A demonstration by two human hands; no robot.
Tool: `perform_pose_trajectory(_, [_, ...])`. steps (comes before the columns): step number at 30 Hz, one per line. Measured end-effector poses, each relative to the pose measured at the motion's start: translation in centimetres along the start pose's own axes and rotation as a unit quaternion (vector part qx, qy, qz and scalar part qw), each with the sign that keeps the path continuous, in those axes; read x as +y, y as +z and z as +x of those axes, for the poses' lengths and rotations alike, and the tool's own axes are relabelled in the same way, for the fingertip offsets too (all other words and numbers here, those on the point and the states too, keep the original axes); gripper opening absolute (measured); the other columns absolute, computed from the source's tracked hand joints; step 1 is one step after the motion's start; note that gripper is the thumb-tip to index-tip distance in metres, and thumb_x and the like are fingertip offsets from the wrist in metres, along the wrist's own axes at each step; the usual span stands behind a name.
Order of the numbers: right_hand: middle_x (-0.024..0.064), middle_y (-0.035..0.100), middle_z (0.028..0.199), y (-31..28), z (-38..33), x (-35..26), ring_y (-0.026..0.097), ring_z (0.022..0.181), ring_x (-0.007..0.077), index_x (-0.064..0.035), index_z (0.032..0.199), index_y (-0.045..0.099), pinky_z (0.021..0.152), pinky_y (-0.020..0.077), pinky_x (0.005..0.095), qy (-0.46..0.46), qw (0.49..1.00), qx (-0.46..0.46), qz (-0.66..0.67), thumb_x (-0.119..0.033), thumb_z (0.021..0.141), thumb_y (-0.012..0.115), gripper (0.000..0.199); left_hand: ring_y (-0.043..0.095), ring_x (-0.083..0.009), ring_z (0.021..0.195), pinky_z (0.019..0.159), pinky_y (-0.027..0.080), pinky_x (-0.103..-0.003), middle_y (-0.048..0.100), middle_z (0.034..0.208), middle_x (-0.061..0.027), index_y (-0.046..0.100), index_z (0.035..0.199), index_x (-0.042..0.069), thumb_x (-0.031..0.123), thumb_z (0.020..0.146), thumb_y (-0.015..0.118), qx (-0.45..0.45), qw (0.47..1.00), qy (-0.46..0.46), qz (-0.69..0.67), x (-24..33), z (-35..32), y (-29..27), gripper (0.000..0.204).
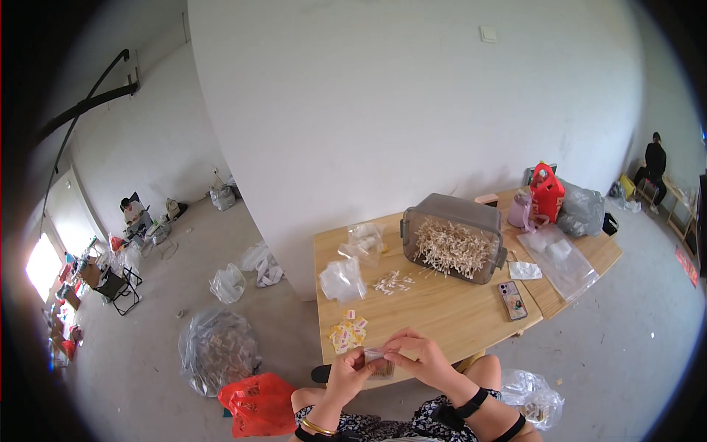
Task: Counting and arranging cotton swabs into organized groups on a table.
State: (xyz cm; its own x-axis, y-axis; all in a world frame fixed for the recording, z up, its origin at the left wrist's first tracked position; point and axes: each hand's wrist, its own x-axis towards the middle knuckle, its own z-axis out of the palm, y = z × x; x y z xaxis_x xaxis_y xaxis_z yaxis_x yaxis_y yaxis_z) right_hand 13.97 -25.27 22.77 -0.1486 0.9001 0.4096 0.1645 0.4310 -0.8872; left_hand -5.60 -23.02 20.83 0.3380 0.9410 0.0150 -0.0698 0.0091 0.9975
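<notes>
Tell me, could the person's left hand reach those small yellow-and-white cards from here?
Probably yes: the cards lie on the table just beyond the left hand, with nothing visible between. It does seem occupied, though, holding a small clear bag.

We see soft, fairly bright daylight, with the window at far left burnt out to white. The wall is pale and gently shaded. Glare whitens the clear bags. Fisheye distortion bends outer edges, black rings our view, and the held bag lacks fine detail.
</notes>
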Motion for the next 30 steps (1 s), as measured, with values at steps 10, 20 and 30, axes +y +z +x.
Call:
perform_pose_trajectory(10, [0.0116, 0.07, 0.091, -0.2, 0.1, -0.5, 0.068, 0.088, 0.0246, -0.0008, 0.098, 0.07, 0.08, 0.0503, 0.034, 0.044, 0.998, 0.015, -0.032, -0.005, 0.089, 0.071, 0.01, 0.067, -0.0095, 0.091, 0.08, 0.054, -0.024, 0.072, 0.1, -0.006, 0.066, 0.11, -0.003, 0.006, 0.093, 0.071, -0.01, 1.0, 0.022, 0.003, -0.7, -0.3, -1.0, 0.02])
perform_pose_trajectory(20, [0.0087, 0.073, 0.09, 0.9, 0.0, 0.5, 0.069, 0.09, 0.0175, 0.0004, 0.099, 0.069, 0.082, 0.0516, 0.0316, 0.07, 0.995, 0.072, 0.014, -0.008, 0.092, 0.07, 0.011, 0.062, -0.0023, 0.08, 0.071, 0.05, -0.019, 0.068, 0.089, 0.0013, 0.065, 0.095, 0.001, 0.006, 0.097, 0.067, 0.057, 0.991, 0.097, -0.071, -0.9, -0.1, -0.1, 0.006])
perform_pose_trajectory(30, [0.0086, 0.074, 0.094, 0.9, -0.5, 2.5, 0.069, 0.092, 0.0143, 0.0034, 0.102, 0.07, 0.084, 0.0521, 0.0292, 0.115, 0.991, 0.046, 0.044, -0.01, 0.093, 0.071, 0.016, 0.064, -0.0045, 0.082, 0.074, 0.05, -0.02, 0.07, 0.093, -0.0013, 0.067, 0.102, -0.001, 0.009, 0.096, 0.069, 0.044, 0.997, 0.03, -0.062, -0.4, 0.0, -0.1, 0.012])
